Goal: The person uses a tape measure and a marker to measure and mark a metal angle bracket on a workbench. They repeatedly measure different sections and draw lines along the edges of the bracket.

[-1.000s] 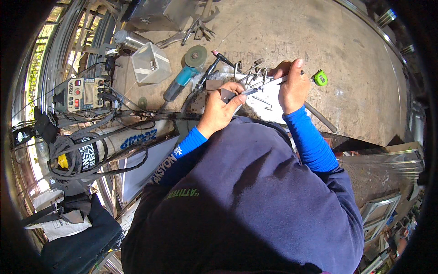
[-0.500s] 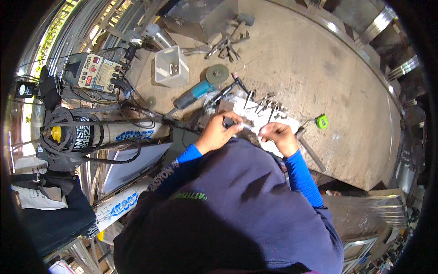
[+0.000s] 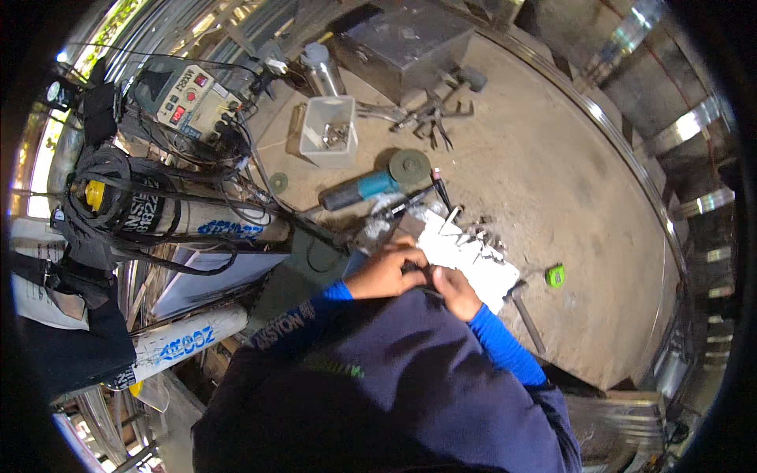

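My left hand [image 3: 386,272] is closed near the front of the workbench, its fingers curled in toward my right hand. My right hand [image 3: 456,294] meets it just to the right, thumb and fingers pressed together. Whatever lies between the fingers is hidden or too small to name. Just beyond both hands lies a bright white sheet [image 3: 465,264], with several small metal pieces [image 3: 482,236] along its far edge. A welding torch [image 3: 410,201] with a black handle rests beyond the left hand. Behind it is a teal angle grinder [image 3: 371,187] with a round disc.
A whitish plastic bin [image 3: 329,134] holds small metal parts. Clamps [image 3: 434,118] lie near a dark metal box [image 3: 406,47]. On the right are a hammer [image 3: 527,319] and a green tape measure [image 3: 555,275]. A welding machine [image 3: 185,102] and a gas cylinder [image 3: 244,229] stand left.
My hands have come closer together and nearer my body. A small pale piece seen between the fingers before is now out of sight. The view has shifted, moving the bench items within the picture.
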{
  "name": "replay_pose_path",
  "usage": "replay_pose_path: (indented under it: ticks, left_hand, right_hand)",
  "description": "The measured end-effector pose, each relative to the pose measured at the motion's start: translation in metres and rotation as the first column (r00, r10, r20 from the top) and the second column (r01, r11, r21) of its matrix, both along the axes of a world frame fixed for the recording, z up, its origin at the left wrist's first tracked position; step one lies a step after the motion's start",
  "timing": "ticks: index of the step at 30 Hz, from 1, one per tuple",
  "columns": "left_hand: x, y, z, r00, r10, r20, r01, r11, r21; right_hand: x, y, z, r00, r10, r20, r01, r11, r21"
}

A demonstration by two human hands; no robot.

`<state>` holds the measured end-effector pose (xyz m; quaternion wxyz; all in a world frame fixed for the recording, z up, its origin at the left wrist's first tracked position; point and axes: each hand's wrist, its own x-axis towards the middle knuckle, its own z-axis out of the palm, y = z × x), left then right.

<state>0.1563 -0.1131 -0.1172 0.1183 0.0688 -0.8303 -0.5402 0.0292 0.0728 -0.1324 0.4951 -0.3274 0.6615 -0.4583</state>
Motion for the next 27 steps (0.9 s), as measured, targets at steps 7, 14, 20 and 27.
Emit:
replay_pose_path:
  ticks: [7,14,20,27]
  left_hand:
    - [0.014,-0.016,0.000,0.991,-0.134,0.017,0.132,0.987,0.091]
    - [0.029,-0.059,-0.011,0.993,0.050,0.105,-0.042,0.996,-0.074]
    - [0.046,-0.085,-0.029,0.999,0.037,0.027,-0.038,0.999,0.035]
    - [0.063,-0.113,-0.038,0.984,0.181,0.000,-0.181,0.983,-0.004]
  right_hand:
    - [0.002,-0.030,0.016,0.996,0.071,0.059,-0.070,0.997,-0.028]
    - [0.003,-0.076,-0.001,0.981,-0.122,0.147,0.129,0.991,-0.038]
    - [0.004,-0.099,-0.030,0.972,-0.185,0.147,0.208,0.964,-0.163]
    - [0.013,-0.150,-0.020,0.959,-0.234,0.160,0.228,0.972,0.057]
